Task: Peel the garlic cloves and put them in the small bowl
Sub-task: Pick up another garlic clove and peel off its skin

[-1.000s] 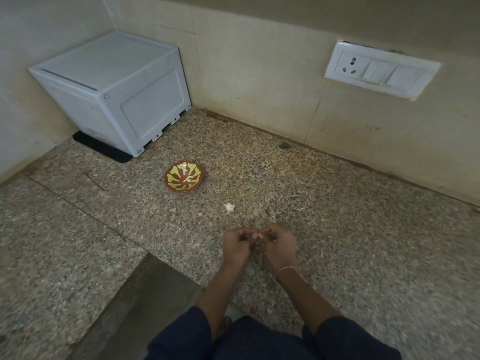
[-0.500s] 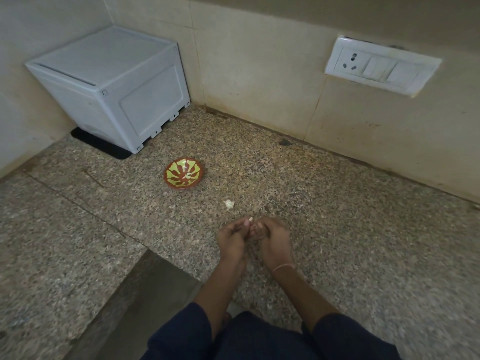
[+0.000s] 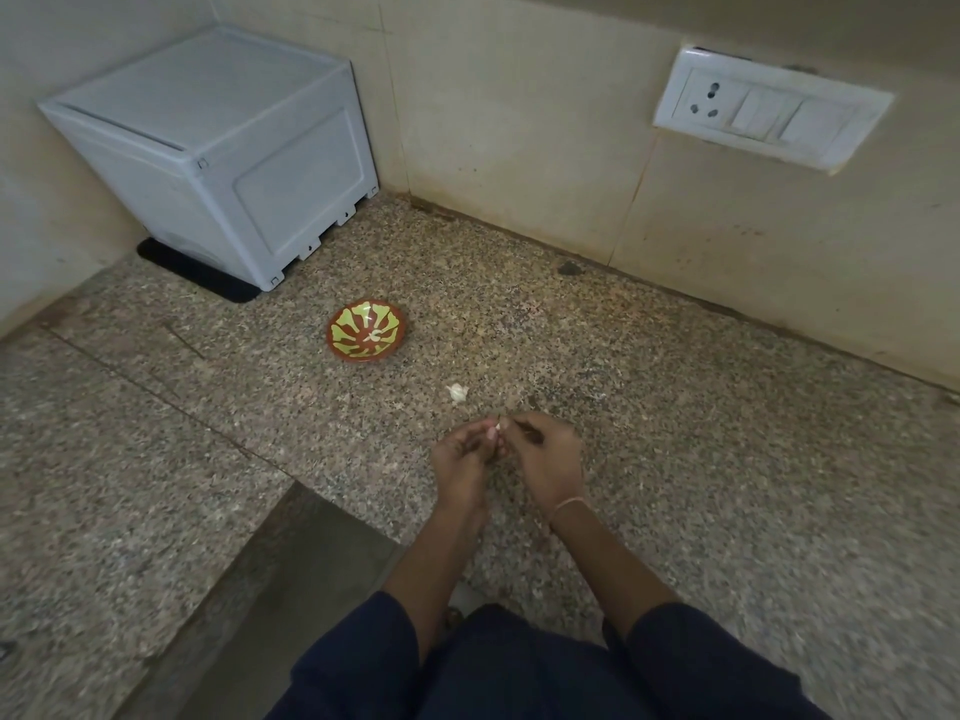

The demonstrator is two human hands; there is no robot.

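On the counter the small bowl sits near-right of the far-left box, a garlic piece nearer-right again (just beyond the left hand and right hand, meeting at a garlic clove).

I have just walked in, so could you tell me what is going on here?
A person is peeling a clove: the left hand and the right hand pinch it together above the counter. Another garlic piece lies on the counter just beyond them. The bowl stands farther back to the left, with something pale inside.
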